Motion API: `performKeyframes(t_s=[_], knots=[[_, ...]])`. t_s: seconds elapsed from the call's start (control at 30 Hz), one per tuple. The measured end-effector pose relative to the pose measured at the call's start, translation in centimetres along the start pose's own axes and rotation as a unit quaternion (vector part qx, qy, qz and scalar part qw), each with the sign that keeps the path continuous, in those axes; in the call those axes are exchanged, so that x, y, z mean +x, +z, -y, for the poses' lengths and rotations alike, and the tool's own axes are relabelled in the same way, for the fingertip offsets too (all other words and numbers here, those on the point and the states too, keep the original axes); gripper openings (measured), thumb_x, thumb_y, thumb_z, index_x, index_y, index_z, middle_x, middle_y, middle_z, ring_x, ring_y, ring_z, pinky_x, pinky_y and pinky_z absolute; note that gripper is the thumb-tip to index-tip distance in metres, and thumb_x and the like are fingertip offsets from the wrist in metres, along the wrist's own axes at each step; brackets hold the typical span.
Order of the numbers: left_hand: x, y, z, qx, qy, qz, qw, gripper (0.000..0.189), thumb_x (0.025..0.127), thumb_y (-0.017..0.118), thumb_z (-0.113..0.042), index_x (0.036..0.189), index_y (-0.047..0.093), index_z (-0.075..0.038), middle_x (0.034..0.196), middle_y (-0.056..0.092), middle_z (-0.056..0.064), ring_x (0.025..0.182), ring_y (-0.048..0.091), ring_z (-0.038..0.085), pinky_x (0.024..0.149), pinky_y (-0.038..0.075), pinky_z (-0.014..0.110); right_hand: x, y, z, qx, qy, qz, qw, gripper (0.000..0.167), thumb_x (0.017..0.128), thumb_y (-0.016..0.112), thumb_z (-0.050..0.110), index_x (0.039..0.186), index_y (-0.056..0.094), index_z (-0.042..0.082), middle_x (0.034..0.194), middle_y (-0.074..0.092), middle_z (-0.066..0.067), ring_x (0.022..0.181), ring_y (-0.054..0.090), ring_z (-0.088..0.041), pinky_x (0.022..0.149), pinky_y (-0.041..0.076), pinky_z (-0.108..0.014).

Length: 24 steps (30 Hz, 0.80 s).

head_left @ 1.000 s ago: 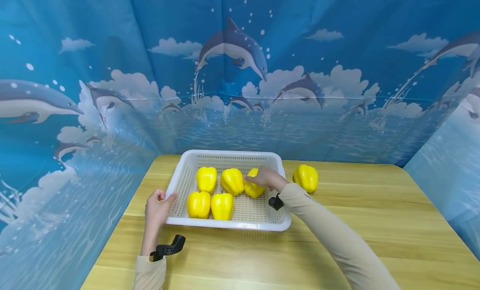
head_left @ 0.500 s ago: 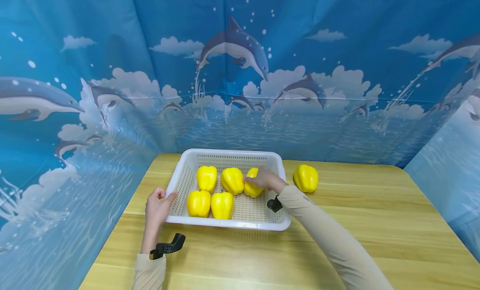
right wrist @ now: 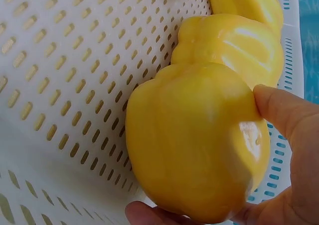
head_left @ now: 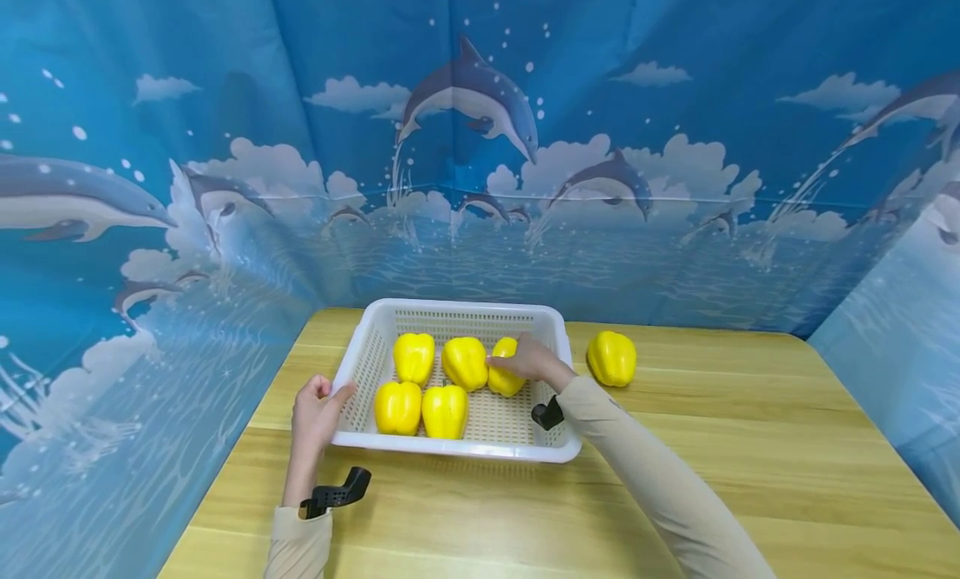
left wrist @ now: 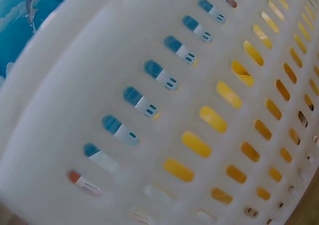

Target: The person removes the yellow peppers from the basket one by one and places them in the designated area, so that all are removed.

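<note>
A white perforated plastic basket point(head_left: 457, 447) stands on the table with several yellow bell peppers in it. My left hand point(head_left: 315, 414) grips the basket's left rim, thumb over the edge; the left wrist view shows the slotted basket wall point(left wrist: 164, 110) close up. Inside the basket at the back right, my right hand point(head_left: 534, 361) holds a yellow bell pepper point(head_left: 504, 379). In the right wrist view, thumb and fingers are around that bell pepper point(right wrist: 194, 140), beside another bell pepper point(right wrist: 234, 46) in the back row. Two more bell peppers point(head_left: 445, 412) sit at the basket's front left.
One yellow bell pepper point(head_left: 612, 358) lies on the wooden table point(head_left: 735, 412), right of the basket. A blue dolphin-print curtain point(head_left: 450, 146) hangs behind the table's far edge and along both sides. Each wrist carries a black camera mount point(head_left: 336, 491).
Hardly anything differs. My right forearm has shifted slightly left, while the hand stays at the same bell pepper and my left hand keeps to the rim.
</note>
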<state>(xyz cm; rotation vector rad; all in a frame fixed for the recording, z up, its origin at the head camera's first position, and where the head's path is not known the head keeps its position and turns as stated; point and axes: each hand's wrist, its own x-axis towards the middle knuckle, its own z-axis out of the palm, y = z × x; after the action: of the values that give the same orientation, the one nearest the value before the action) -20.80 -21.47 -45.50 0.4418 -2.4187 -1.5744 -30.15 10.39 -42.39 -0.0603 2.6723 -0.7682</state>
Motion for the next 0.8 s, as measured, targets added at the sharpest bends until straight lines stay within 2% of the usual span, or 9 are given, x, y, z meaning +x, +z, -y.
performKeyframes(t_s=[0.1,0.3,0.57,0.8], knots=[[0.04,0.08,0.03,-0.004,0.002,-0.001,1.0000,0.037,0.091,0.065,-0.027,0.081,0.034,-0.008,0.092,0.047,0.014,0.074,0.052,0.024,0.051,0.031,0.024,-0.02,0.10,-0.25,0.015,-0.005,-0.005,0.9999,0.084,0.086,0.063,0.049,0.136,0.029,-0.010,0.115,0.051,-0.023,0.094,0.052,-0.028,0.080,0.044,-0.040],[-0.02,0.08,0.10,-0.006,0.000,-0.001,1.0000,0.036,0.090,0.065,-0.026,0.081,0.034,-0.009,0.091,0.046,0.014,0.075,0.052,0.024,0.051,0.030,0.024,-0.24,0.14,-0.54,0.049,-0.025,-0.022,0.9982,0.076,0.084,0.068,0.044,0.128,0.035,-0.009,0.104,0.051,-0.019,0.089,0.050,-0.027,0.077,0.043,-0.037],[0.09,-0.12,0.20,-0.016,0.007,0.004,0.9998,0.036,0.091,0.065,-0.025,0.081,0.034,-0.008,0.086,0.042,0.013,0.076,0.052,0.024,0.051,0.030,0.024,-0.32,0.07,-0.44,0.082,-0.046,-0.051,0.9943,0.082,0.085,0.068,0.042,0.137,0.028,-0.006,0.118,0.050,-0.023,0.103,0.053,-0.031,0.083,0.045,-0.041],[0.08,-0.04,0.13,-0.022,0.008,-0.001,0.9997,0.037,0.090,0.065,-0.025,0.081,0.034,-0.008,0.079,0.037,0.010,0.074,0.048,0.022,0.052,0.027,0.024,-0.32,-0.07,-0.47,0.098,-0.047,-0.077,0.9911,0.082,0.083,0.069,0.045,0.139,0.028,0.000,0.123,0.046,-0.025,0.111,0.048,-0.036,0.086,0.044,-0.046]])
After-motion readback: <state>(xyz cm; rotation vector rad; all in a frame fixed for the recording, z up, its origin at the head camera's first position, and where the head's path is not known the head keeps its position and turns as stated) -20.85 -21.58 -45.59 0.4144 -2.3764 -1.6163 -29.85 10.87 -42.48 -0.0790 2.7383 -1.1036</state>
